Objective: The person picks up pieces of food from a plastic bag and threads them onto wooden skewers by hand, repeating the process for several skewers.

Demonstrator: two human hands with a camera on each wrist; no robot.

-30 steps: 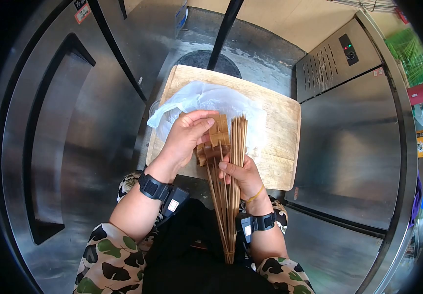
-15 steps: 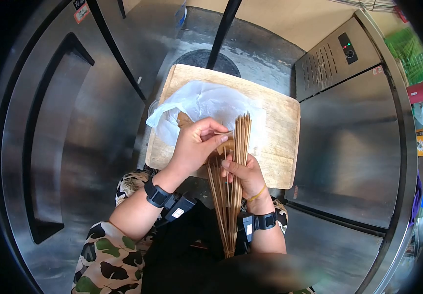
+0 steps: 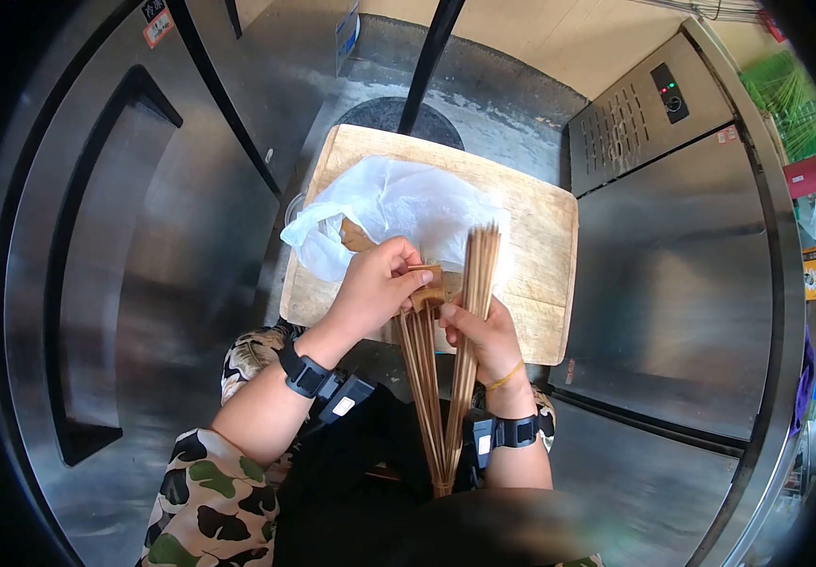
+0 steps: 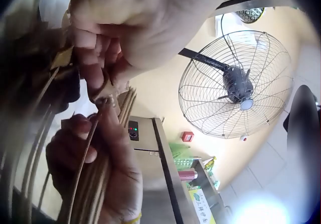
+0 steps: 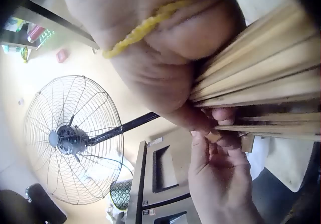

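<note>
In the head view my left hand (image 3: 365, 293) pinches a flat, folded brown piece (image 3: 429, 282) between thumb and fingers. My right hand (image 3: 491, 342) grips a thick bundle of bamboo skewers (image 3: 480, 269), points upward. Its thumb and fingertips are right at the lower edge of the brown piece, by a single skewer (image 4: 83, 171) seen in the left wrist view. More skewers (image 3: 417, 354) fan out on the left, converging with the bundle at the bottom. Their upper ends are partly hidden behind my hands. Both hands' fingertips meet closely in the right wrist view.
A wooden board (image 3: 545, 255) lies ahead, bearing a white plastic bag (image 3: 427, 198) with more brown stuff (image 3: 356, 234) at its opening. Steel cabinets stand at the left (image 3: 181, 227) and right (image 3: 682, 283). A black pole (image 3: 431, 66) rises behind the board. A fan (image 4: 235, 86) stands nearby.
My left hand has moved down and right with the brown piece, close to the right fingertips. The skewer bundle's tips have tilted right. Brown stuff in the bag's opening has come into sight.
</note>
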